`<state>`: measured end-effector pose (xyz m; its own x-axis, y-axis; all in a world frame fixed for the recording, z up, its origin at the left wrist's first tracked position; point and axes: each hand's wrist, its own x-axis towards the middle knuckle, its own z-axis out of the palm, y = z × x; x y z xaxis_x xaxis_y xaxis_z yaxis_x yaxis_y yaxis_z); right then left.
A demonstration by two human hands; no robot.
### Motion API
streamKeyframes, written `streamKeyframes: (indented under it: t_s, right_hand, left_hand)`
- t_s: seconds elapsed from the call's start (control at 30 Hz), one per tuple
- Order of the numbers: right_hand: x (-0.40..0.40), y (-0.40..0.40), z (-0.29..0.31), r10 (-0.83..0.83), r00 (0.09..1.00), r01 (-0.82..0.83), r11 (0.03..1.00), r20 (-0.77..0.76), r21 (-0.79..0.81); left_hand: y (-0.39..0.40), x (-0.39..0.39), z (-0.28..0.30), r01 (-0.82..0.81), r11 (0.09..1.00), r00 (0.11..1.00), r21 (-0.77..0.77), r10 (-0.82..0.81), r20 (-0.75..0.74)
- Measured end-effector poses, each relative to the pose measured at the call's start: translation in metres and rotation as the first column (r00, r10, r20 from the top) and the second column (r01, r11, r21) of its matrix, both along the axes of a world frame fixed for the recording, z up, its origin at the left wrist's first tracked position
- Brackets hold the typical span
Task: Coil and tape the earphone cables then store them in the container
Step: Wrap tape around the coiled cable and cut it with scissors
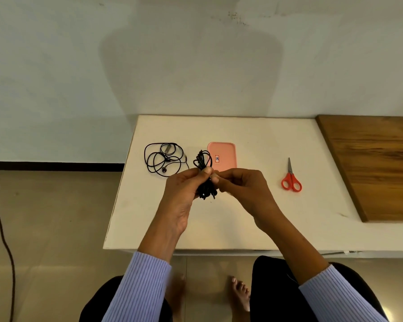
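Bench lot, left to right: loose cable, coil in my hands, container, scissors.

Loose cable (164, 160): sprawled untidy on the white table (254, 217), far left, not yet coiled; I judge it waits its turn. My left hand (184, 194): fingers curled round the coil (204, 175), thumb pinching its middle so the loops cannot spring apart. Coil: black, bunched, held above the table, loops standing up past my thumb, ends hanging below. My right hand (240, 184): fingertips pinched at the coil's waist, likely binding it; whether tape is between them I cannot tell. Container (222, 156): pink, lidded, just behind the coil, near for storing. Scissors (291, 178): red-handled, lying well right, apart from my hands.
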<state>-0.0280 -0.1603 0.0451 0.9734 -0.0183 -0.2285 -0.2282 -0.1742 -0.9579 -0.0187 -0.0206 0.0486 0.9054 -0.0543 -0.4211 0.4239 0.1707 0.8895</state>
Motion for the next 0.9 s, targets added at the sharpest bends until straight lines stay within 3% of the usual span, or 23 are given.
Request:
streamKeyframes:
  t_s: [0.1, 0.33, 0.57, 0.9]
  right_hand:
    - [0.001, -0.004, 0.001, -0.037, 0.995, 0.043, 0.997, -0.098, 0.06]
    - [0.003, -0.021, 0.011, 0.262, 0.956, -0.238, 0.956, -0.131, 0.171]
    - [0.001, -0.002, 0.005, 0.046, 0.999, -0.042, 0.987, 0.024, -0.158]
    - [0.001, -0.01, 0.013, 0.173, 0.983, -0.168, 0.983, 0.055, -0.078]
  left_hand:
    - [-0.001, 0.001, 0.001, -0.063, 0.997, 0.998, -0.038, 0.062, -0.021]
    - [0.006, 0.006, 0.002, -0.117, 0.98, 0.989, -0.159, 0.101, -0.106]
    - [0.003, 0.005, 0.001, -0.106, 0.98, 0.992, -0.167, 0.094, -0.08]
    - [0.012, 0.013, -0.003, -0.159, 0.937, 0.97, -0.31, 0.09, -0.227]
